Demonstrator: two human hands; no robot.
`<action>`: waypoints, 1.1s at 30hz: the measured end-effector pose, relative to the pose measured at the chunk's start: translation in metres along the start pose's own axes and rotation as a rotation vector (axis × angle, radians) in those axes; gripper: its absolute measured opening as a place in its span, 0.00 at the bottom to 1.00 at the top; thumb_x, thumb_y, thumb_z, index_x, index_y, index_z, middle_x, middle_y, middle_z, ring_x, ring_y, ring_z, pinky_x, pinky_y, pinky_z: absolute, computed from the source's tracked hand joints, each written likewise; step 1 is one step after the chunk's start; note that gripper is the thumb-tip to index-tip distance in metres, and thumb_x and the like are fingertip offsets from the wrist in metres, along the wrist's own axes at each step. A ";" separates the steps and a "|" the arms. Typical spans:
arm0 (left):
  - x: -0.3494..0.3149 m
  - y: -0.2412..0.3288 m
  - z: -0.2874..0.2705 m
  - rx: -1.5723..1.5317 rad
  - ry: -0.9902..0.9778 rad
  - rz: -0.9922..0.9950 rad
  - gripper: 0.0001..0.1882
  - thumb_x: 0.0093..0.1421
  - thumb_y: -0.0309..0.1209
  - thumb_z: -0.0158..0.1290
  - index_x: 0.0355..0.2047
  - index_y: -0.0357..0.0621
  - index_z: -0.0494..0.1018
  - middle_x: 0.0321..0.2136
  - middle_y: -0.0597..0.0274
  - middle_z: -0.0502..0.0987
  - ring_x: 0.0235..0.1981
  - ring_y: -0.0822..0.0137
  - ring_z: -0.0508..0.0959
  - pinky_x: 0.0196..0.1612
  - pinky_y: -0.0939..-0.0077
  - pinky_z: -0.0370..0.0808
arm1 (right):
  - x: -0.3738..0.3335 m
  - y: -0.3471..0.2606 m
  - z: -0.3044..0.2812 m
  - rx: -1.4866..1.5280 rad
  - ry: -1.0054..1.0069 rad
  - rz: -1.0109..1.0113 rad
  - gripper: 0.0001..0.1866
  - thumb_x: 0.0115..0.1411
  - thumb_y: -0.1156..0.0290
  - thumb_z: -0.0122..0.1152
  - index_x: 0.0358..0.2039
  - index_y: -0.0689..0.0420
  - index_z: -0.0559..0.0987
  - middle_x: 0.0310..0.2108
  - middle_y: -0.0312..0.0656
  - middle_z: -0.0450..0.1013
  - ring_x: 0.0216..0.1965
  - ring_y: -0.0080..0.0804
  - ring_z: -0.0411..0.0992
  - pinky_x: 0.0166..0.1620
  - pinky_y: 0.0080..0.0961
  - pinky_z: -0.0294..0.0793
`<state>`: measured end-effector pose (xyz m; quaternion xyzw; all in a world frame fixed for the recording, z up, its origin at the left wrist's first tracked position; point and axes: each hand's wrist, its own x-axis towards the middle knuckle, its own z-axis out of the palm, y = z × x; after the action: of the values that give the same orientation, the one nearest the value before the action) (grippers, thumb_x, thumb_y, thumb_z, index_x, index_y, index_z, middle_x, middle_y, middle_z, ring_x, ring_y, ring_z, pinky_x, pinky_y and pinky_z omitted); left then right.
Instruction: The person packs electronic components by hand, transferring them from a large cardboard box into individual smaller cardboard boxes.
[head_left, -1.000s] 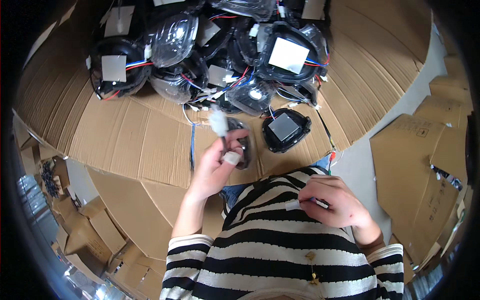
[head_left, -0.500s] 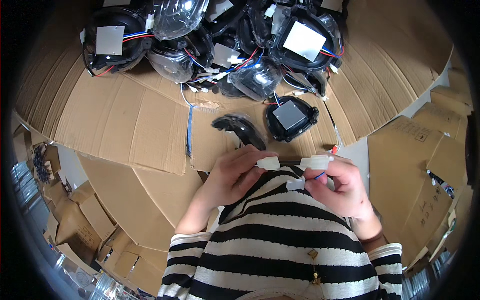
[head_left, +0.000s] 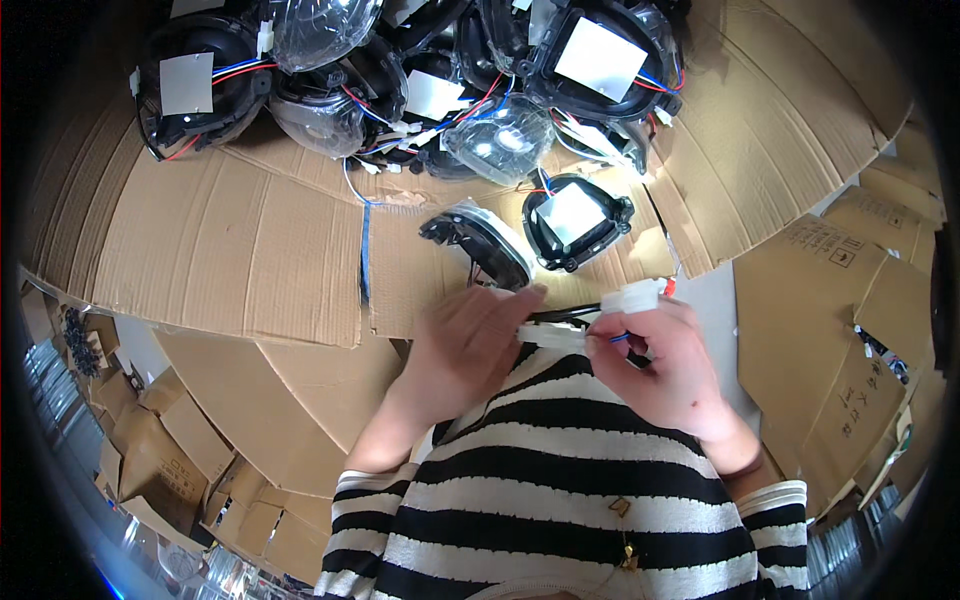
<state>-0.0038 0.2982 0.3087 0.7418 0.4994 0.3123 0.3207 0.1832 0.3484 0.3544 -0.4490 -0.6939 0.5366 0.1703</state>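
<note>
Here, two white plugs (head_left: 590, 318) on wires are being gripped and pushed together by the left hand (head_left: 470, 345) and right hand (head_left: 665, 365), so a straight, steady push is probably needed.

Two white plastic connectors on thin wires are held close above the striped chest, one connector (head_left: 552, 334) lying level, pinched between the left hand (head_left: 470, 345) and the right hand (head_left: 668, 365), the other connector (head_left: 634, 296) raised at the right fingertips.
</note>
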 end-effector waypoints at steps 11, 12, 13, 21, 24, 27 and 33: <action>-0.010 0.006 -0.007 -0.405 0.072 -0.262 0.12 0.45 0.18 0.47 0.33 0.34 0.69 0.22 0.59 0.71 0.21 0.68 0.70 0.23 0.80 0.66 | -0.008 0.003 -0.026 0.161 -0.035 -0.042 0.06 0.40 0.83 0.55 0.19 0.59 0.70 0.16 0.35 0.64 0.17 0.23 0.60 0.20 0.18 0.57; -0.012 0.005 -0.011 -0.479 0.062 -0.362 0.09 0.48 0.19 0.45 0.31 0.33 0.69 0.24 0.58 0.73 0.22 0.69 0.71 0.26 0.81 0.67 | -0.009 0.002 -0.029 0.186 -0.058 -0.045 0.06 0.40 0.83 0.55 0.19 0.59 0.69 0.16 0.34 0.64 0.17 0.21 0.58 0.20 0.17 0.55; -0.014 0.003 -0.012 -0.541 0.053 -0.370 0.08 0.46 0.17 0.44 0.29 0.33 0.69 0.24 0.58 0.72 0.24 0.72 0.70 0.27 0.84 0.65 | -0.008 0.002 -0.029 0.222 -0.043 -0.053 0.06 0.40 0.84 0.54 0.19 0.59 0.70 0.17 0.33 0.64 0.17 0.21 0.57 0.21 0.16 0.53; -0.018 0.001 -0.007 -0.686 0.134 -0.356 0.08 0.46 0.16 0.48 0.29 0.35 0.71 0.23 0.61 0.68 0.22 0.73 0.66 0.26 0.85 0.61 | -0.006 -0.001 -0.029 0.312 -0.037 -0.051 0.07 0.39 0.85 0.53 0.19 0.59 0.71 0.17 0.33 0.65 0.17 0.21 0.56 0.21 0.16 0.54; -0.020 -0.001 -0.008 -0.646 0.149 -0.334 0.09 0.45 0.15 0.48 0.29 0.35 0.71 0.24 0.61 0.68 0.22 0.73 0.66 0.25 0.85 0.61 | -0.006 -0.002 -0.027 0.321 -0.045 -0.052 0.07 0.39 0.85 0.54 0.19 0.59 0.71 0.17 0.33 0.65 0.17 0.22 0.56 0.20 0.17 0.54; -0.023 0.002 -0.008 -0.599 0.157 -0.349 0.09 0.44 0.15 0.48 0.29 0.35 0.71 0.24 0.61 0.68 0.23 0.73 0.67 0.25 0.85 0.62 | -0.006 -0.004 -0.026 0.289 -0.052 -0.044 0.06 0.40 0.84 0.54 0.19 0.59 0.70 0.17 0.34 0.64 0.16 0.22 0.57 0.20 0.17 0.54; -0.030 0.009 -0.005 -0.442 0.236 -0.348 0.11 0.42 0.15 0.49 0.28 0.37 0.71 0.24 0.60 0.68 0.23 0.70 0.68 0.25 0.84 0.62 | -0.012 -0.005 -0.024 0.014 -0.033 -0.043 0.06 0.38 0.84 0.54 0.18 0.60 0.69 0.15 0.37 0.63 0.16 0.28 0.59 0.20 0.20 0.56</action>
<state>-0.0124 0.2678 0.3144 0.5160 0.5726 0.4378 0.4628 0.2046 0.3532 0.3705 -0.4238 -0.7024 0.5449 0.1734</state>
